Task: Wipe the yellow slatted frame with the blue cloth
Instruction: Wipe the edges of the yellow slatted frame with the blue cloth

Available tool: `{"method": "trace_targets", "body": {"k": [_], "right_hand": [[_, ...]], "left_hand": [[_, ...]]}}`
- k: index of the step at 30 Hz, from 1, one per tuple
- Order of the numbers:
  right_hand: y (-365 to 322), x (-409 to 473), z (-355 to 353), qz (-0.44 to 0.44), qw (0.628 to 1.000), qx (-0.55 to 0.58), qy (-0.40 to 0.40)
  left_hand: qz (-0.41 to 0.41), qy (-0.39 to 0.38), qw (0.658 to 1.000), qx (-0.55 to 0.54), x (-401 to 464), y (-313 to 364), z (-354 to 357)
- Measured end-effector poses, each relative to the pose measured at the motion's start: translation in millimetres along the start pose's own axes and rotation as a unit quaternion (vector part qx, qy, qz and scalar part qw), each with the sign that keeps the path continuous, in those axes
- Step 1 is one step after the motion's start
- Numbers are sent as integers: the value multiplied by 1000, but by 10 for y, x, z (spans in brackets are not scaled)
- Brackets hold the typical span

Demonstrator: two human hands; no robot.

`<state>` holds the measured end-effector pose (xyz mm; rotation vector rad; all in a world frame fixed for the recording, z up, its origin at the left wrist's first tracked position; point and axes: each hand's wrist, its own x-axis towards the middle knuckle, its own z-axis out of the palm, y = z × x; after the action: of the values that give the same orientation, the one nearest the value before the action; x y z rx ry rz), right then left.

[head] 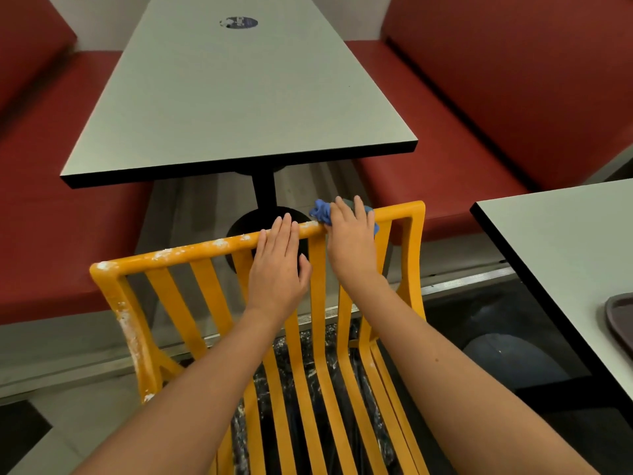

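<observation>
Your right hand [351, 234] presses the bunched blue cloth [322, 212] onto the far top rail of the yellow slatted frame [212, 248], right of centre, fingers flat over it. Your left hand [279, 265] lies flat and spread on the same rail just beside it, holding nothing. White residue speckles the rail's left part and left post; a grey table [239, 97] stands beyond, red bench seats [462, 159] on both sides.
</observation>
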<state>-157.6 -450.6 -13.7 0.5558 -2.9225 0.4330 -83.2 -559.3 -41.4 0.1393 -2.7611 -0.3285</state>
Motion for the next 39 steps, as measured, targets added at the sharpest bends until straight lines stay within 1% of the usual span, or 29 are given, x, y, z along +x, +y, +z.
{"method": "trace_targets", "body": {"k": [3, 7, 9, 12, 16, 17, 20, 22, 26, 29, 31, 34, 35, 37, 39], "right_hand": [[109, 69, -93, -15, 1000, -9, -12], [142, 206, -166, 66, 997, 5, -44], [10, 224, -146, 72, 996, -16, -55], [-150, 190, -82, 25, 998, -16, -58], [-15, 193, -125, -16, 999, 2, -46], [50, 205, -148, -13, 999, 9, -34], [152, 219, -211, 28, 996, 79, 4], [157, 172, -202, 6, 996, 87, 18], [310, 24, -190, -78, 994, 48, -57], [408, -33, -149, -121, 991, -21, -48], [404, -19, -110, -127, 990, -51, -26], [398, 1, -112, -138, 989, -54, -14], [414, 4, -129, -144, 988, -45, -18], [452, 18, -182, -144, 988, -29, -54], [458, 56, -234, -132, 988, -11, -75]], "left_hand": [[9, -6, 1000, -2, 7, -10, -29], [3, -2, 1000, -16, 4, 3, -40], [-1, -4, 1000, -22, -3, 2, -24], [-6, -2, 1000, -18, -6, 3, -20], [-3, -7, 1000, -26, 3, 11, -50], [0, -7, 1000, -28, 4, 8, -64], [2, -10, 999, -39, 4, -5, -72], [0, -9, 999, -47, 3, -13, -64], [4, -8, 998, -55, 4, -32, -42], [10, -10, 998, -54, 4, -49, -50], [12, -12, 999, -51, -1, -51, -56], [14, -11, 999, -45, -6, -50, -43], [15, -10, 999, -40, -6, -46, -33], [12, -6, 999, -30, -2, -36, -18], [8, -5, 1000, -25, -1, -22, -21]]}}
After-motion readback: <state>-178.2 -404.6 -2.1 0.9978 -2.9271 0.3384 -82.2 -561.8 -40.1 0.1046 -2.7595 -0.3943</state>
